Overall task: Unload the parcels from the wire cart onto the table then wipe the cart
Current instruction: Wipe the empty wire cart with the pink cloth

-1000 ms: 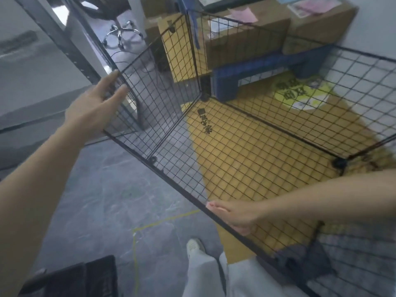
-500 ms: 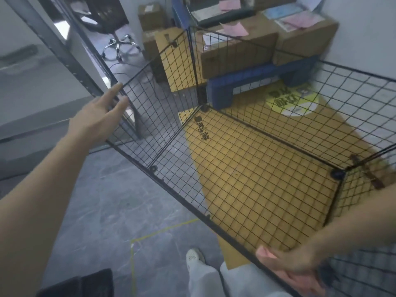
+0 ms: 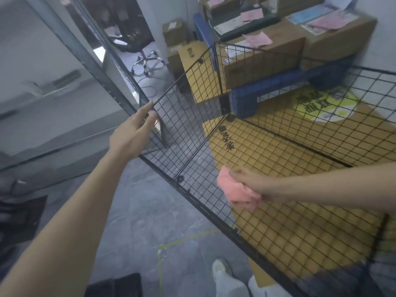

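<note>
Wire cart [image 3: 177,133]: black, open-topped, built of square-grid metal mesh panels joined at the corners by round black clips. It stands on a grey, marbled floor [image 3: 150,211], directly in front of the person. A flat yellow-brown cardboard sheet [image 3: 267,168] printed with black characters shows through the mesh floor.

Left hand [image 3: 132,136]: laid on the cart's near left top corner, fingers fairly straight and close together, tips reaching the corner of the side panel. The thumb is out of sight, so a hook under the rim cannot be confirmed.

Right hand [image 3: 248,183]: inside the cart, just past the near rim, fingers clamped around a crumpled pink cloth [image 3: 237,192] of soft, folded texture. Whether the cloth touches the mesh cannot be told.

Surroundings: beyond the far panel, brown cardboard boxes [image 3: 261,58] bearing pink and white paper labels sit on a blue plastic pallet [image 3: 278,86]. A grey metal shelving upright [image 3: 85,61] runs diagonally at left. A swivel chair [image 3: 145,61] with a chrome star base stands behind. A white shoe [image 3: 221,269] and a thin yellow floor line [image 3: 162,254] are at the bottom.
</note>
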The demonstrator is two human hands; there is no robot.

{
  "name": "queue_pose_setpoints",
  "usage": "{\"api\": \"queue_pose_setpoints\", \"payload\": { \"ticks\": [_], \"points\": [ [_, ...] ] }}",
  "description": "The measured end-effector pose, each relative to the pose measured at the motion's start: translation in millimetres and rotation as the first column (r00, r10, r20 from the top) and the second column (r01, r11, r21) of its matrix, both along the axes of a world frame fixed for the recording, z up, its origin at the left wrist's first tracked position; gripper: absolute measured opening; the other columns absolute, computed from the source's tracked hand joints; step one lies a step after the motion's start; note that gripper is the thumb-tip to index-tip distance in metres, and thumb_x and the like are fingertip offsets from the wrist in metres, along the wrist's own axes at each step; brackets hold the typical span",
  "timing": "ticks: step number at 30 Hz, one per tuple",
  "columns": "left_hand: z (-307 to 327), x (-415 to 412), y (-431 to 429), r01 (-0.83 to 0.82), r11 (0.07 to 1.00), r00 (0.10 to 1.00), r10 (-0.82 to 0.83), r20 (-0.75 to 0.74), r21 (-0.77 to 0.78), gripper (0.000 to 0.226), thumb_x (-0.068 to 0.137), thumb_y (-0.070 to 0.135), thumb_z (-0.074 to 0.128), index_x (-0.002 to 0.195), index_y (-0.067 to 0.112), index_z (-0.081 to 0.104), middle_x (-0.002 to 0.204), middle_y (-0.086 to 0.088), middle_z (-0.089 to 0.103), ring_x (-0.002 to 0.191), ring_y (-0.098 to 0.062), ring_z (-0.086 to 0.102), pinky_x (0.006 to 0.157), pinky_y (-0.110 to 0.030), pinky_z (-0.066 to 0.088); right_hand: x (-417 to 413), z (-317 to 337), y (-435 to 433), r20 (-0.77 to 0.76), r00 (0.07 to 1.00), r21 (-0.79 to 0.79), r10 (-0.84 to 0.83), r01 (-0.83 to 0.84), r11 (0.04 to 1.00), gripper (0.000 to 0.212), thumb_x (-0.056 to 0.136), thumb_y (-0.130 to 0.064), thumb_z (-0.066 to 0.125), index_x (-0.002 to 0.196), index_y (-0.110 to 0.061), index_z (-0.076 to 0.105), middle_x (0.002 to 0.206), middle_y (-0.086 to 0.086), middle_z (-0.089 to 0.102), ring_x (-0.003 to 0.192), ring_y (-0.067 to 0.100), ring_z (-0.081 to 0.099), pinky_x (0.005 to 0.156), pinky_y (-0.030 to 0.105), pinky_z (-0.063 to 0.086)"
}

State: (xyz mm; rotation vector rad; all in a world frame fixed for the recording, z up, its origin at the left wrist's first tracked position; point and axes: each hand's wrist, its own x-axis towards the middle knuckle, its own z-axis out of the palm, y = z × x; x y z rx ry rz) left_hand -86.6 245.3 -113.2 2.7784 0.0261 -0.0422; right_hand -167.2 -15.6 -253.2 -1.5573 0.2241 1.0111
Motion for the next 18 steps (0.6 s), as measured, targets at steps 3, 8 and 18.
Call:
{"api": "queue_pose_setpoints", "payload": {
  "ticks": [3, 8, 18],
  "points": [
    [1, 0, -2, 0.011, 1.000, 1.000, -0.011, -0.001, -0.026, 0.044, 0.100, 0.055, 0.024, 0.144, 0.052, 0.027, 0.132, 0.001, 0.055, 0.104, -0.013, 0.047, 0.087, -0.034, 0.033, 37, 8, 55, 0.054, 0.998, 0.118, -0.018, 0.012, 0.993, 0.037, 0.092, -0.054, 0.045, 0.118, -0.028, 0.043, 0.115, 0.010, 0.059, 0.084, 0.029, 0.069, 0.057, 0.032, 0.057],
    [-1, 3, 2, 0.007, 0.999, 1.000, -0.007, -0.003, -0.054, 0.041, 0.098, 0.058, 0.028, 0.140, 0.057, 0.030, 0.129, 0.004, 0.057, 0.109, -0.013, 0.048, 0.089, -0.035, 0.034, 83, 2, 122, 0.146, 0.988, 0.237, 0.043, -0.078, 0.968, 0.051, 0.090, -0.059, 0.045, 0.116, -0.015, 0.053, 0.089, 0.007, 0.067, 0.074, 0.023, 0.069, 0.059, 0.035, 0.058],
    [-5, 5, 5, 0.001, 1.000, 1.000, -0.001, 0.011, -0.016, 0.044, 0.097, 0.062, 0.023, 0.140, 0.057, 0.028, 0.131, 0.009, 0.056, 0.119, -0.016, 0.050, 0.089, -0.036, 0.034, 82, 18, 175, 0.279, 0.945, 0.014, 0.173, -0.184, 0.983, 0.068, 0.095, -0.060, 0.024, 0.142, -0.014, 0.038, 0.138, 0.025, 0.047, 0.126, 0.047, 0.045, 0.107, 0.056, 0.035]
  ]
}}
